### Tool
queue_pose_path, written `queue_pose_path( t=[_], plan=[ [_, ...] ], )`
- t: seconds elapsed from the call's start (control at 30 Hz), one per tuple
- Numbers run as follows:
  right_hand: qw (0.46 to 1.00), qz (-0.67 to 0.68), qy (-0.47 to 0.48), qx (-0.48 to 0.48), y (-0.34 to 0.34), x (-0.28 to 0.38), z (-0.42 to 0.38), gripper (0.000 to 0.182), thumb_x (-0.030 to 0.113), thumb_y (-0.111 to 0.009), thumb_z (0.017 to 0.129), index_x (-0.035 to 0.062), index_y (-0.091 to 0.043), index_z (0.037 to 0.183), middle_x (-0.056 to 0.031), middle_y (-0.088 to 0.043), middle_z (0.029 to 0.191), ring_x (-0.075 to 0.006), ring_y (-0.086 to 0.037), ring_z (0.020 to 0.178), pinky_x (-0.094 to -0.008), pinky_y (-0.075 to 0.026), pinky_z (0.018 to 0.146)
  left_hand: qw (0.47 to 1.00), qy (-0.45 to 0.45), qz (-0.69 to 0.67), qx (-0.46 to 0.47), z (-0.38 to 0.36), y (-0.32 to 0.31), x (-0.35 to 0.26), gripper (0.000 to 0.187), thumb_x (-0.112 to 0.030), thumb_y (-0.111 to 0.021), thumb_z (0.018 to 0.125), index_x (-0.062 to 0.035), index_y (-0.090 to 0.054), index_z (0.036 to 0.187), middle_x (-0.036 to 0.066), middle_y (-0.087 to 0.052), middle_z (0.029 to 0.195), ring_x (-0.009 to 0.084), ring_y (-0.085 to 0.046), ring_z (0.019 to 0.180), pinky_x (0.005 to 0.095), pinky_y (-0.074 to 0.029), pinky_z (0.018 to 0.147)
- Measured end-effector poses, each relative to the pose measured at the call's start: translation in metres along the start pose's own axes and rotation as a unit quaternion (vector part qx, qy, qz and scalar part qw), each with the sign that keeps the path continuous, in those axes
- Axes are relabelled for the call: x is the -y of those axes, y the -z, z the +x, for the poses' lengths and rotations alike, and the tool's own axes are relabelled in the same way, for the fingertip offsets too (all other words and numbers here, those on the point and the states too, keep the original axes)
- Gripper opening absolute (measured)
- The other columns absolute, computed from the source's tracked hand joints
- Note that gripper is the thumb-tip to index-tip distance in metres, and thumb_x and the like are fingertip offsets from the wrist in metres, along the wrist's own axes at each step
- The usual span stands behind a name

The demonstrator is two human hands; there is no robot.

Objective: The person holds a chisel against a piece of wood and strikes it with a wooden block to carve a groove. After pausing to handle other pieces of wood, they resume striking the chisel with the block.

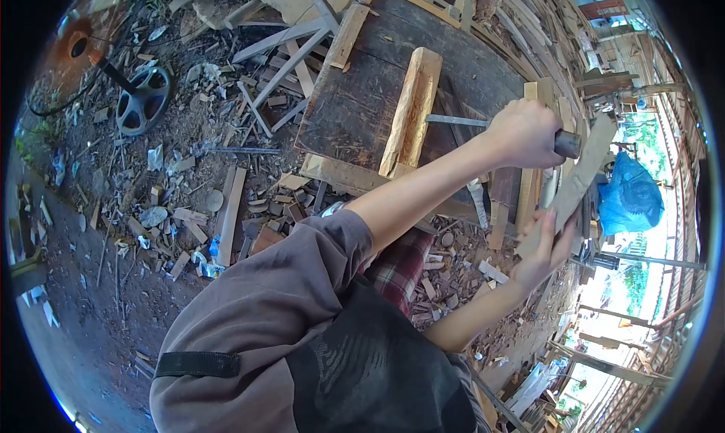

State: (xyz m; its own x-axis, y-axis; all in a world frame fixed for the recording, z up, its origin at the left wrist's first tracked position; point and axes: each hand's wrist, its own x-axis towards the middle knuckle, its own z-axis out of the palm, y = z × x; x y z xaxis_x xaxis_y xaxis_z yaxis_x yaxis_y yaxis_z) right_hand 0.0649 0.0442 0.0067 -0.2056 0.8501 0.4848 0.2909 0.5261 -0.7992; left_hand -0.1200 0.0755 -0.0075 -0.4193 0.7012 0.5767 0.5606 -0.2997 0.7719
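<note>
My left hand [525, 135] is closed round the handle of a chisel [461, 120], whose butt sticks out past the fist. Its long flat blade reaches left, the tip right at the edge of a block of wood [408, 104] with a rough hollow cut along it. That block lies across a dark, scarred workbench [351, 112]. Below and to the right, my right hand [542, 255] grips the lower end of a flat, worn piece of wood [580, 178]. The upper end of this piece stands out past the chisel's butt.
Offcuts and chips [445, 271] litter the ground round the bench. Crossed wooden frames [294, 67] lean at its left, and a black wheel [143, 101] stands further left. Stacked planks [521, 25] lie behind, with a blue plastic bag [630, 195] at the right.
</note>
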Motion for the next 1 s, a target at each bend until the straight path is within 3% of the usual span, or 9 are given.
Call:
queue_pose_path(
  t=[0.2, 0.3, 0.47, 0.57, 0.6, 0.7, 0.83, 0.97, 1.0],
  plan=[
    [0.968, 0.202, 0.098, -0.111, -0.014, 0.016, 0.004, 0.042, 0.022, -0.058, 0.090, 0.0000, -0.049, 0.124, -0.0104, -0.054, 0.085, -0.0109, -0.048, 0.061, -0.0229, -0.038, 0.051, 1.000, -0.002, -0.016, -0.001, 0.001, 0.007, 0.002, 0.026, -0.030, -0.072, 0.062, -0.0052, -0.069, 0.068, 0.017, -0.062, 0.061, 0.0359, -0.064, 0.064, 0.0426, -0.054, 0.066],
    [0.995, 0.040, 0.010, 0.089, -0.015, 0.012, 0.003, 0.048, 0.021, -0.057, 0.091, -0.0017, -0.043, 0.130, -0.0125, -0.054, 0.088, -0.0120, -0.048, 0.063, -0.0230, -0.038, 0.051, 1.000, 0.002, -0.020, -0.003, 0.004, 0.006, 0.003, 0.025, -0.030, -0.072, 0.063, -0.0052, -0.069, 0.067, 0.016, -0.062, 0.061, 0.0355, -0.064, 0.064, 0.0422, -0.054, 0.066],
    [0.975, 0.201, 0.058, -0.074, -0.001, 0.015, 0.006, 0.049, 0.023, -0.061, 0.089, -0.0048, -0.048, 0.126, -0.0116, -0.058, 0.089, -0.0114, -0.051, 0.063, -0.0222, -0.039, 0.051, 1.000, -0.007, -0.006, 0.009, 0.000, 0.002, 0.003, 0.025, -0.030, -0.072, 0.062, -0.0054, -0.069, 0.066, 0.016, -0.062, 0.060, 0.0350, -0.064, 0.062, 0.0418, -0.054, 0.064],
    [0.995, 0.085, 0.026, -0.037, -0.011, 0.008, 0.004, 0.047, 0.023, -0.062, 0.088, -0.0033, -0.048, 0.124, -0.0101, -0.058, 0.086, -0.0116, -0.051, 0.062, -0.0219, -0.039, 0.051, 1.000, -0.001, -0.025, -0.005, 0.002, 0.003, 0.006, 0.025, -0.030, -0.072, 0.061, -0.0054, -0.068, 0.065, 0.016, -0.062, 0.060, 0.0350, -0.064, 0.061, 0.0419, -0.053, 0.063],
    [0.994, 0.069, -0.053, 0.060, -0.015, 0.017, -0.001, 0.042, 0.021, -0.062, 0.087, -0.0015, -0.050, 0.121, -0.0089, -0.057, 0.084, -0.0116, -0.050, 0.061, -0.0225, -0.039, 0.051, 1.000, 0.000, -0.019, -0.011, 0.005, 0.004, 0.008, 0.025, -0.030, -0.072, 0.061, -0.0055, -0.068, 0.065, 0.016, -0.062, 0.060, 0.0351, -0.064, 0.061, 0.0420, -0.053, 0.063],
    [0.998, 0.048, 0.016, 0.033, -0.004, 0.009, 0.007, 0.043, 0.019, -0.061, 0.088, -0.0014, -0.048, 0.124, -0.0095, -0.056, 0.084, -0.0119, -0.051, 0.063, -0.0233, -0.040, 0.051, 1.000, -0.007, -0.012, -0.006, 0.002, 0.003, 0.005, 0.025, -0.029, -0.072, 0.061, -0.0054, -0.068, 0.065, 0.017, -0.062, 0.060, 0.0354, -0.064, 0.061, 0.0422, -0.053, 0.063],
    [0.953, 0.254, 0.106, -0.130, -0.012, 0.016, 0.009, 0.040, 0.023, -0.061, 0.089, -0.0021, -0.050, 0.118, -0.0102, -0.057, 0.083, -0.0123, -0.050, 0.061, -0.0225, -0.037, 0.049, 1.000, -0.006, -0.020, 0.002, -0.001, 0.004, 0.004, 0.024, -0.029, -0.071, 0.061, -0.0057, -0.068, 0.065, 0.017, -0.062, 0.060, 0.0355, -0.064, 0.062, 0.0424, -0.053, 0.064],
    [0.997, 0.044, -0.018, 0.063, -0.018, 0.004, 0.005, 0.048, 0.028, -0.055, 0.092, -0.0030, -0.046, 0.128, -0.0123, -0.054, 0.085, -0.0130, -0.049, 0.064, -0.0229, -0.039, 0.052, 0.999, 0.017, -0.022, 0.020, 0.002, 0.002, 0.005, 0.024, -0.030, -0.072, 0.062, -0.0065, -0.069, 0.066, 0.017, -0.062, 0.061, 0.0356, -0.064, 0.064, 0.0428, -0.053, 0.065],
    [0.999, -0.003, -0.028, 0.029, -0.010, 0.009, 0.005, 0.049, 0.028, -0.054, 0.093, -0.0018, -0.046, 0.130, -0.0118, -0.055, 0.085, -0.0122, -0.049, 0.063, -0.0227, -0.039, 0.052, 0.999, 0.013, -0.021, 0.023, 0.002, 0.001, 0.005, 0.024, -0.030, -0.072, 0.062, -0.0067, -0.069, 0.067, 0.017, -0.062, 0.061, 0.0356, -0.064, 0.064, 0.0429, -0.053, 0.065]
  ],
)
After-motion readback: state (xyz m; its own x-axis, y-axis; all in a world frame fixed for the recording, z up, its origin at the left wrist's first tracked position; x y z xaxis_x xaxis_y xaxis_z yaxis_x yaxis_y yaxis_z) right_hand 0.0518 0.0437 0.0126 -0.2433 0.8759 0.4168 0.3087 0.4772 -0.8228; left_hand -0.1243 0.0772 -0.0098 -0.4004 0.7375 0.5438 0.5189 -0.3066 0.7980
